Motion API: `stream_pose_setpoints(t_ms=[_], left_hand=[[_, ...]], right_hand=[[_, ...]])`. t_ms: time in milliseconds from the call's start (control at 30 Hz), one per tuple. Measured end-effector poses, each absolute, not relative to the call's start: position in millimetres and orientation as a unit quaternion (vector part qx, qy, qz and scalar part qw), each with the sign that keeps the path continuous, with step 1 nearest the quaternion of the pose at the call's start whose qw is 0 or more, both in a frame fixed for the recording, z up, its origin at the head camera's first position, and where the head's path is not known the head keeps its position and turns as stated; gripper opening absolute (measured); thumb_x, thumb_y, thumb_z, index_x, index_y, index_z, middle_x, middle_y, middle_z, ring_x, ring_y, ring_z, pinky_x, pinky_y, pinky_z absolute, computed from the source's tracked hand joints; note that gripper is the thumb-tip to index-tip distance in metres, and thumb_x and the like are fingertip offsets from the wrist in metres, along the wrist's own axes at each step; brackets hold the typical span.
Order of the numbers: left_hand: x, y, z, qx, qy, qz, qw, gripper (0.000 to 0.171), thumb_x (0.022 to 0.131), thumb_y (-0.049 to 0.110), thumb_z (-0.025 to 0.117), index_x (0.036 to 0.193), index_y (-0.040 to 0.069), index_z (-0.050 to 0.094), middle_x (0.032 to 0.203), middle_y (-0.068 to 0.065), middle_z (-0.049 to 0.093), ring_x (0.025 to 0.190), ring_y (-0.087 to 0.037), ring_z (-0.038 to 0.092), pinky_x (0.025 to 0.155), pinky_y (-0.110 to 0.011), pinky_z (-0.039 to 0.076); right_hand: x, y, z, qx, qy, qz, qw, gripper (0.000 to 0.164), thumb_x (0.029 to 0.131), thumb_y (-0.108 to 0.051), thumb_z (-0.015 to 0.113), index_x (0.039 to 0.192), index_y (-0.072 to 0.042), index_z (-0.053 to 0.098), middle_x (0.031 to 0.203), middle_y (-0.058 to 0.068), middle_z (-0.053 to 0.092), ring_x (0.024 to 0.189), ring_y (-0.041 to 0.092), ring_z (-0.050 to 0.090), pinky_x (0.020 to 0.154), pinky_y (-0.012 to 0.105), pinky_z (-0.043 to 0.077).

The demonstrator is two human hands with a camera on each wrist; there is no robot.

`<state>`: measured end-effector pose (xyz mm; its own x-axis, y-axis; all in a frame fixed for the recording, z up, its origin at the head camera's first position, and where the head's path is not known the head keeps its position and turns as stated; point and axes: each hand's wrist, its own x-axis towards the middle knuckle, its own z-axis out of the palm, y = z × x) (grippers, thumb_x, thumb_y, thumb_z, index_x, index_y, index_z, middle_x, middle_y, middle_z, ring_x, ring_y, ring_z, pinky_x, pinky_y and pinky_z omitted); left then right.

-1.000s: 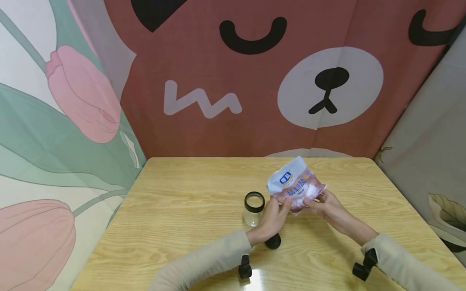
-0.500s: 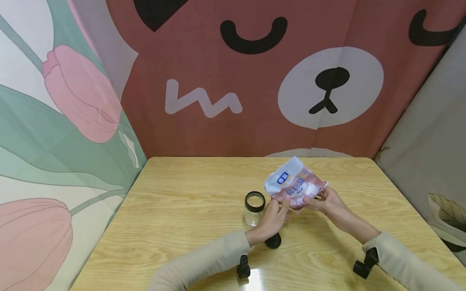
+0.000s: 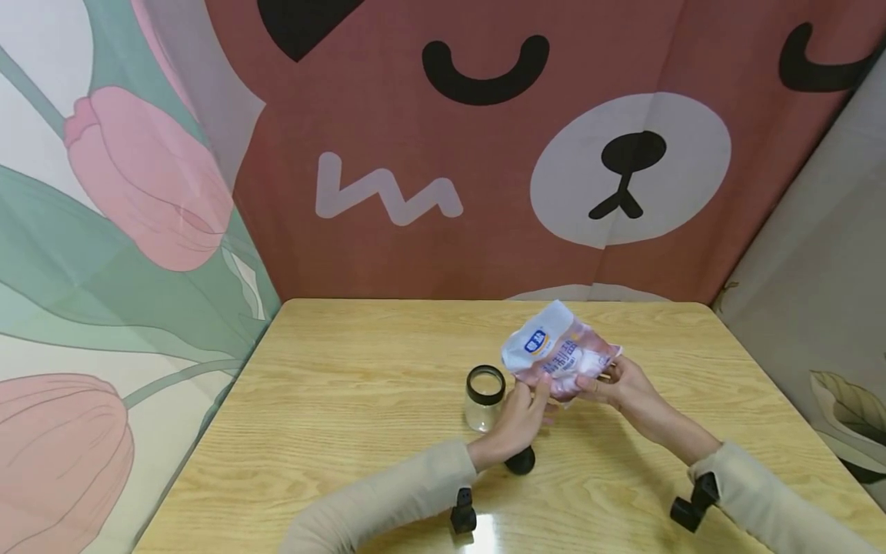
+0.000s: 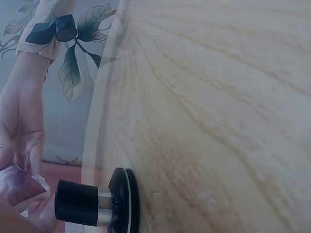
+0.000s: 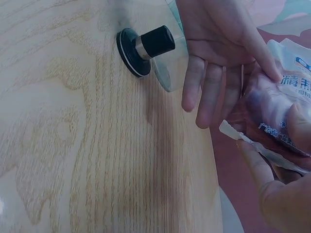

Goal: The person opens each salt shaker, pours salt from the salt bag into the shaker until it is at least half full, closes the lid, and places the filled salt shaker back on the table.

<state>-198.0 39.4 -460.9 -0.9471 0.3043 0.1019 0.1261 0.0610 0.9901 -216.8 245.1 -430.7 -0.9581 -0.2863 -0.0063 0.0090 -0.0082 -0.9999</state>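
Left hand (image 3: 515, 422) and right hand (image 3: 628, 391) pinch bag (image 3: 564, 350) between thumbs and fingers. Bag tilted, above table (image 3: 346, 385), near jar (image 3: 481, 415). Even, light pressure best; soft bag may sag.

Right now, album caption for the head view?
Left hand and right hand hold a packet above a wooden table, near a clear jar.

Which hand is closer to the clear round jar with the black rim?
Left. The left hand is close beside the jar; the right hand is farther right, at the pink-and-white plastic packet.
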Motion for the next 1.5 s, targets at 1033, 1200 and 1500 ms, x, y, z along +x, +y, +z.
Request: stream_pose_setpoints(t_ms=[1033, 1200, 1500], left_hand=[[-190.4, 30.6, -463.8, 0.169, 0.742, 0.645, 0.066, 0.047, 0.111, 0.038, 0.021, 0.123, 0.001, 0.048, 0.108, -0.018, 0.064, 0.092, -0.036, 0.067, 0.068, -0.030, 0.060], [-189.1, 30.3, -465.3, 0.166, 0.739, 0.649, 0.067, 0.045, 0.111, 0.036, 0.022, 0.121, 0.002, 0.048, 0.106, -0.016, 0.064, 0.089, -0.035, 0.067, 0.067, -0.029, 0.060], [-187.7, 28.9, -467.3, 0.166, 0.731, 0.658, 0.067, 0.042, 0.111, 0.033, 0.021, 0.121, 0.001, 0.048, 0.107, -0.015, 0.064, 0.091, -0.035, 0.067, 0.071, -0.031, 0.060]], right_hand=[[-222.5, 243.0, -423.0, -0.121, 0.756, -0.638, 0.084, 0.046, 0.094, -0.008, 0.069, 0.133, -0.002, 0.045, 0.113, 0.006, 0.064, 0.098, 0.018, 0.065, 0.086, 0.042, 0.058], [-220.8, 240.9, -420.1, -0.124, 0.755, -0.638, 0.083, 0.044, 0.094, -0.007, 0.069, 0.131, -0.002, 0.046, 0.110, 0.005, 0.065, 0.097, 0.018, 0.066, 0.083, 0.037, 0.059], [-219.3, 236.7, -416.7, -0.127, 0.765, -0.628, 0.070, 0.047, 0.092, -0.005, 0.070, 0.130, 0.006, 0.046, 0.105, 0.007, 0.067, 0.092, 0.018, 0.066, 0.080, 0.036, 0.059]])
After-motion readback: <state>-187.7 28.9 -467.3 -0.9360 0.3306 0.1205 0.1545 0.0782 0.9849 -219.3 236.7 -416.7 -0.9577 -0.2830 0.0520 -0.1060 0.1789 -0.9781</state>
